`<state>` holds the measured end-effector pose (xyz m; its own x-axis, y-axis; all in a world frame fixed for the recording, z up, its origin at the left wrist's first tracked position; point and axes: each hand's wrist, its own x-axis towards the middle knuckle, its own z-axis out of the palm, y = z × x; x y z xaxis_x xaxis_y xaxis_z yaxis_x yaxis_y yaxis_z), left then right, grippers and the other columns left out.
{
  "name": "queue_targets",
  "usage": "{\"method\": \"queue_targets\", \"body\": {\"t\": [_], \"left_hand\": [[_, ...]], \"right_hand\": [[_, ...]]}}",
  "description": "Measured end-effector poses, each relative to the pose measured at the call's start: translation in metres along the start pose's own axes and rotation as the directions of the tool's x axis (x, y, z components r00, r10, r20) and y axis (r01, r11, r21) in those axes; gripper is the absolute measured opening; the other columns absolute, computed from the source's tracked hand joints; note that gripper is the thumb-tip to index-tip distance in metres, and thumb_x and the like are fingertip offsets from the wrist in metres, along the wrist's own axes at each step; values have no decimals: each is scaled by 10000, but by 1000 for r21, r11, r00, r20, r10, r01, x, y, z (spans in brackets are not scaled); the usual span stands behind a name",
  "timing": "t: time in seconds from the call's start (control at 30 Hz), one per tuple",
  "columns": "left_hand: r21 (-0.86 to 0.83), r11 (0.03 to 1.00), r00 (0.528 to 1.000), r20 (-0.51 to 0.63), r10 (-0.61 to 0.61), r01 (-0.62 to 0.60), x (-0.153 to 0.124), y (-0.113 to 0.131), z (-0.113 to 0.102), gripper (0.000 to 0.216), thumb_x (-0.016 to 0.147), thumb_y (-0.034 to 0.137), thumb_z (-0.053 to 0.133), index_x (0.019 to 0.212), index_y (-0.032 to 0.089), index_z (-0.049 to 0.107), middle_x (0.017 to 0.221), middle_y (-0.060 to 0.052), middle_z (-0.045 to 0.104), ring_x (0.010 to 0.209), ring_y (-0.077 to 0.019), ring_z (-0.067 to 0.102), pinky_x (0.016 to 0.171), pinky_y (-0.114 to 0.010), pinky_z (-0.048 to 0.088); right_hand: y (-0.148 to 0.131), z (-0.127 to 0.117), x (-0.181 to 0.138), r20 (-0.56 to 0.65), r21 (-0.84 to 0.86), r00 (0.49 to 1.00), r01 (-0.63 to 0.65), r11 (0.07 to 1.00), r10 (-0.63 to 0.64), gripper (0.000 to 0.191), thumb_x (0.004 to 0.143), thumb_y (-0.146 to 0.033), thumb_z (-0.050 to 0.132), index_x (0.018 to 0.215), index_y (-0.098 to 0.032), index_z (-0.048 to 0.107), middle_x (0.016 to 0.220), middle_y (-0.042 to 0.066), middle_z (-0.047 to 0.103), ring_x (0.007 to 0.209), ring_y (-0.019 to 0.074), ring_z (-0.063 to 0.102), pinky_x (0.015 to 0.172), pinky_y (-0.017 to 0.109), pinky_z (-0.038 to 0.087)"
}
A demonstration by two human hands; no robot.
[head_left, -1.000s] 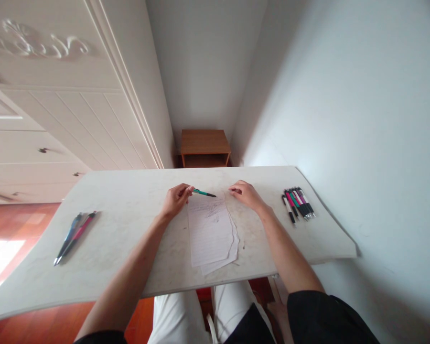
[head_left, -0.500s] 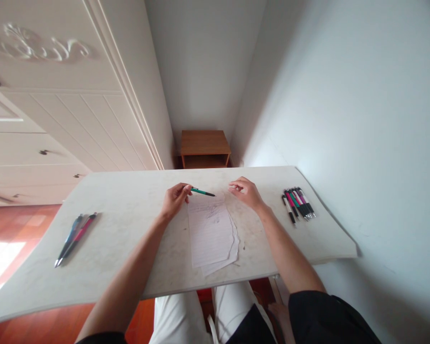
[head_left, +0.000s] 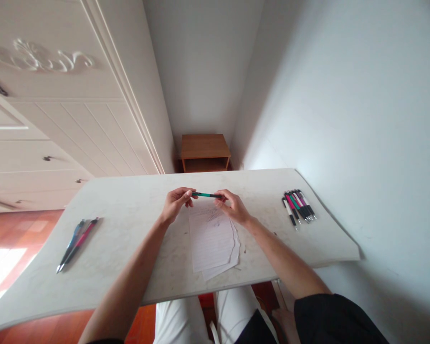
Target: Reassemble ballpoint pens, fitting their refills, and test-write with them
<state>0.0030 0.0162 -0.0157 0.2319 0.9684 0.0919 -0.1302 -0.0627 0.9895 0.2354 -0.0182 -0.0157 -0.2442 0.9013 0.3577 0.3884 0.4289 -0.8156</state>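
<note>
A green and black pen (head_left: 207, 195) is held level above the white table (head_left: 129, 224), both my hands gripping it. My left hand (head_left: 177, 203) pinches its left end. My right hand (head_left: 231, 206) pinches its right, dark tip end. Just below the pen lie lined sheets of paper (head_left: 213, 236) with scribbles near the top, one sheet torn along its right edge.
Several coloured pens (head_left: 298, 204) lie in a row at the table's right side. A few more pens (head_left: 77, 242) lie at the left. A white cabinet (head_left: 57, 119) stands on the left, a wooden stand (head_left: 205, 151) beyond the table, a plain wall at the right.
My right hand has moved left from beside the paper and taken hold of the pen's tip end. My left hand keeps its hold on the pen.
</note>
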Motion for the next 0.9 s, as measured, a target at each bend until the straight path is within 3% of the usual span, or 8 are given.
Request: {"method": "queue_targets", "body": {"t": [0.2, 0.3, 0.4, 0.5, 0.67, 0.9], "left_hand": [[-11, 1000, 997, 69, -24, 25, -1, 2, 3, 463, 774, 495, 704, 998, 90, 680, 751, -84, 708, 531, -114, 590, 503, -237, 445], [8, 1000, 998, 65, 2, -2, -1, 1, 3, 546, 770, 498, 705, 1137, 100, 636, 736, -67, 695, 537, -121, 598, 508, -241, 450], [71, 997, 999, 46, 24, -28, 0, -2, 3, 536, 725, 438, 761, 1133, 110, 647, 680, -39, 678, 531, -119, 590, 503, -232, 443], [143, 989, 999, 21, 29, -32, 2, -5, 2, 449, 725, 412, 756, 1041, 101, 690, 562, -12, 637, 486, -108, 553, 489, -225, 441], [205, 978, 998, -31, 53, -45, 3, -9, 4, 369, 746, 413, 688, 974, 123, 690, 688, -40, 693, 460, -95, 542, 465, -228, 469], [308, 949, 994, -52, 93, -73, 1, -9, 7, 276, 804, 362, 581, 945, 145, 676, 641, -4, 647, 465, -94, 545, 490, -220, 470]], "right_hand": [[-4, 1, 1, 35, 150, 986, -167, 975, 163, 360, 881, -493, 566, 812, -168, 706, 680, 26, 663, 632, 152, 596, 612, 257, 461], [-2, 3, 2, 44, 289, 959, -280, 916, 279, 409, 835, -543, 603, 762, -155, 711, 630, 27, 649, 559, 142, 565, 545, 252, 451], [0, 5, 4, 67, 367, 934, -351, 862, 352, 419, 789, -556, 649, 717, -148, 707, 594, 27, 641, 513, 126, 535, 512, 245, 440], [1, 6, 4, 78, 392, 926, -368, 843, 369, 417, 776, -553, 665, 686, -147, 699, 567, 24, 629, 495, 114, 519, 496, 237, 433], [1, 6, 4, 79, 371, 931, -360, 856, 358, 419, 769, -562, 669, 692, -152, 709, 573, 27, 644, 502, 116, 532, 499, 238, 445], [2, 7, 3, 87, 349, 934, -353, 868, 345, 422, 785, -556, 661, 710, -145, 721, 594, 34, 659, 511, 117, 540, 519, 240, 444]]}}
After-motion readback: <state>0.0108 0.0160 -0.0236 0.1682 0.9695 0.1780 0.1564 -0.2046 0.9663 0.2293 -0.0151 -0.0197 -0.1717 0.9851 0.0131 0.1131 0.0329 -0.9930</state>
